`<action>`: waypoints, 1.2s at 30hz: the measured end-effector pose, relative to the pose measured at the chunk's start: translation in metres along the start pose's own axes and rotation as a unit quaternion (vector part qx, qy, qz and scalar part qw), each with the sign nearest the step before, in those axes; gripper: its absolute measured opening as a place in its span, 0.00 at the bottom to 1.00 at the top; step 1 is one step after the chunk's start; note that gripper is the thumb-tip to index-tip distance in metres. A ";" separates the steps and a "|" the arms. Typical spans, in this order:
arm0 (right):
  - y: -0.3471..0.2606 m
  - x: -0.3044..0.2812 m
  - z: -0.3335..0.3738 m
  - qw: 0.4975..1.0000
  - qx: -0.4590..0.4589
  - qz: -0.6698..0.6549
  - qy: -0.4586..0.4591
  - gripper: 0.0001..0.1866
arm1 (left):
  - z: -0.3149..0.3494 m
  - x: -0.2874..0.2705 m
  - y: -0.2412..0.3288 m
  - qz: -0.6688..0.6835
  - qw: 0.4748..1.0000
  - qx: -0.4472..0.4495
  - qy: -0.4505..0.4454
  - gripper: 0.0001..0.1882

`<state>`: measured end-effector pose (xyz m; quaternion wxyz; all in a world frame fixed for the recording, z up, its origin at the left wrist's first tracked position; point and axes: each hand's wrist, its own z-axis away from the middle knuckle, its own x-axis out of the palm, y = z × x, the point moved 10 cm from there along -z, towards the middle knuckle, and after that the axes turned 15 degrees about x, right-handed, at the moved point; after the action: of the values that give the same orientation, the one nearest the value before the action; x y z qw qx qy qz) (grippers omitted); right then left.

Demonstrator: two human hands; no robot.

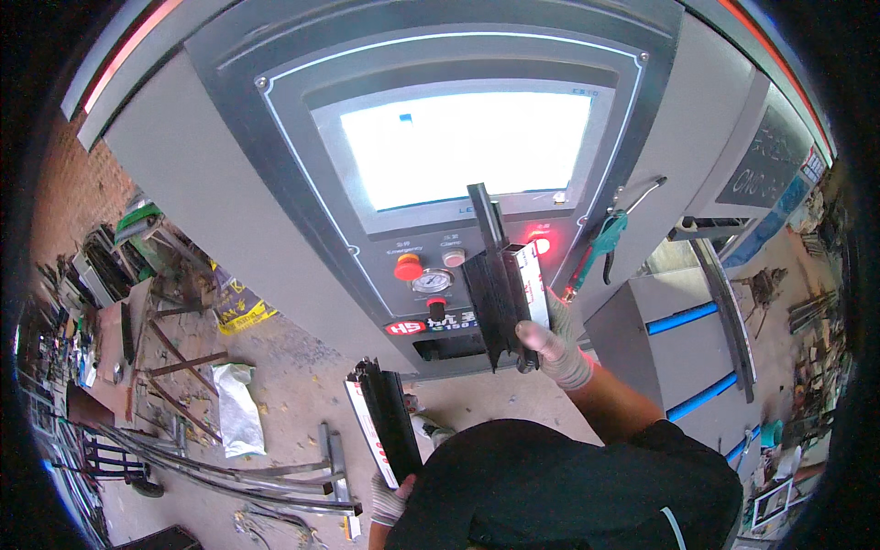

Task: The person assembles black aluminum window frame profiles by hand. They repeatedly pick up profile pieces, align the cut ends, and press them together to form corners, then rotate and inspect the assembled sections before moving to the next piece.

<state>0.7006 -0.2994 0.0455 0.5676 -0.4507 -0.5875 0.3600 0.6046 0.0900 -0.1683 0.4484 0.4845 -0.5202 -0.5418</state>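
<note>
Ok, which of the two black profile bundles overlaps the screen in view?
The right bundle, held in the right hand: its top covers part of the screen's lower edge. The left bundle, in the left hand, sits lower, away from it.

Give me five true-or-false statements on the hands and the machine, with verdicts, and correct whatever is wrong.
1. The right hand holds a black profile, and the left hand holds a second profile. True.
2. The right hand is bare. False: it wears a pale glove.
3. The green tool is to the right of the screen. True.
4. The screen is dark. False: it is lit white.
5. The gauge sits lower right of the orange button. True.
</note>
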 end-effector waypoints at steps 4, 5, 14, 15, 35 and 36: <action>0.002 0.017 -0.003 0.999 0.033 -0.007 -0.035 0.39 | 0.000 0.001 -0.007 0.017 0.999 -0.034 -0.012 0.29; 0.004 0.021 -0.006 0.998 0.042 -0.010 -0.041 0.39 | 0.001 0.000 -0.011 0.013 0.998 -0.056 -0.008 0.29; -0.009 0.049 -0.022 0.997 0.028 0.042 -0.050 0.40 | -0.001 0.005 -0.008 0.061 0.997 -0.036 -0.020 0.31; -0.012 0.051 -0.024 0.997 0.019 0.058 -0.044 0.40 | -0.003 0.004 -0.005 0.047 0.999 -0.014 -0.018 0.31; 0.014 0.053 -0.034 0.994 0.055 0.088 -0.038 0.40 | -0.008 -0.001 -0.020 0.059 0.996 -0.041 -0.045 0.31; 0.014 0.053 -0.035 0.993 0.056 0.093 -0.034 0.40 | -0.010 0.000 -0.016 0.059 0.997 -0.014 -0.045 0.31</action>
<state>0.7394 -0.2481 0.0537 0.5360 -0.4582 -0.5406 0.4589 0.6151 0.0898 -0.1840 0.4621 0.4217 -0.5604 -0.5428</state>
